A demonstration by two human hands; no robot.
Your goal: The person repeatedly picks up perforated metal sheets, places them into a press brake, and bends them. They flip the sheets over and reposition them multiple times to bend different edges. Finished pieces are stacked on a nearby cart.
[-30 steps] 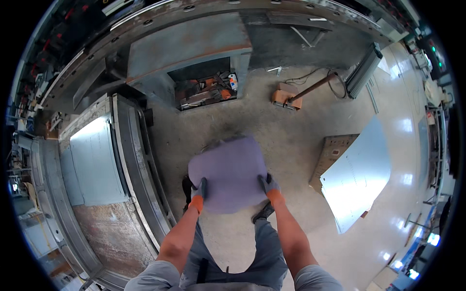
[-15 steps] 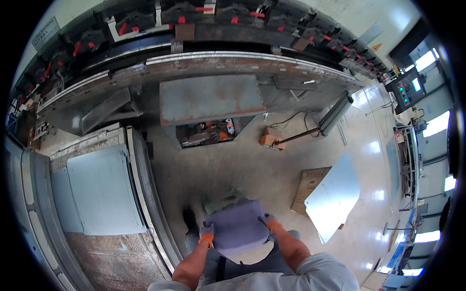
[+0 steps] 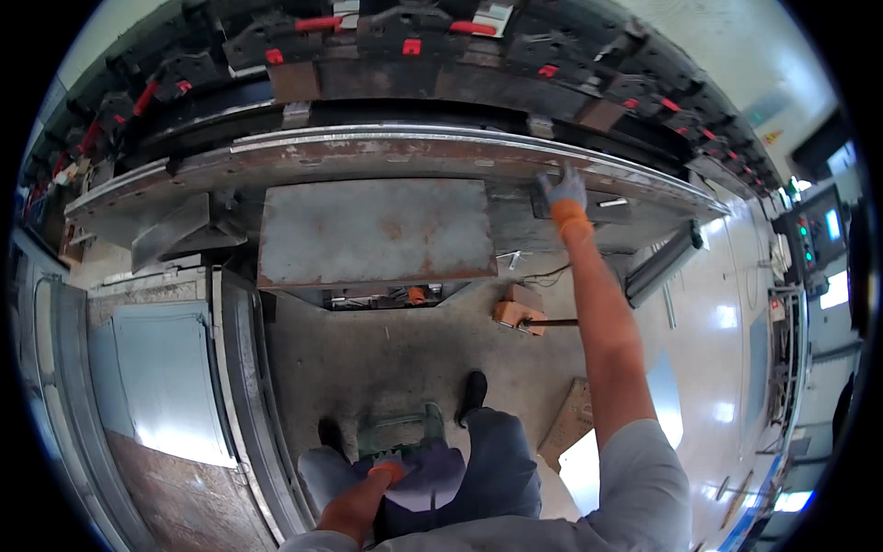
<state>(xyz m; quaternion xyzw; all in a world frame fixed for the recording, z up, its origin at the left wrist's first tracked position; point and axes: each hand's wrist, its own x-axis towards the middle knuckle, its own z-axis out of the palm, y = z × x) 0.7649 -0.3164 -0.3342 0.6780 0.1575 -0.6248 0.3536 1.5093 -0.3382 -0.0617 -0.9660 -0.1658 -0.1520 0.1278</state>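
Observation:
My right hand (image 3: 563, 190), in a grey glove with an orange cuff, reaches far forward. Its fingers are spread against the front face of the long steel machine bed (image 3: 414, 155), and nothing shows in them. Low in the view, my left hand (image 3: 390, 463), gloved the same way, is closed on a purple-grey padded seat (image 3: 432, 474) between my legs. My wrist and the hand itself hide part of its grip. Beyond the seat shows a green frame (image 3: 400, 421), partly covered by it.
A steel cabinet (image 3: 377, 230) with a rusty top stands ahead. An orange foot-pedal box (image 3: 520, 308) sits on the floor to its right. Sheet metal lies on a table (image 3: 170, 368) at left; cardboard (image 3: 563, 428) and a bright sheet (image 3: 581, 474) lie at right.
My right hand has left the seat and reached forward to the machine bed. My left hand stays at the seat. My view has moved nearer the machine, and my right foot now shows.

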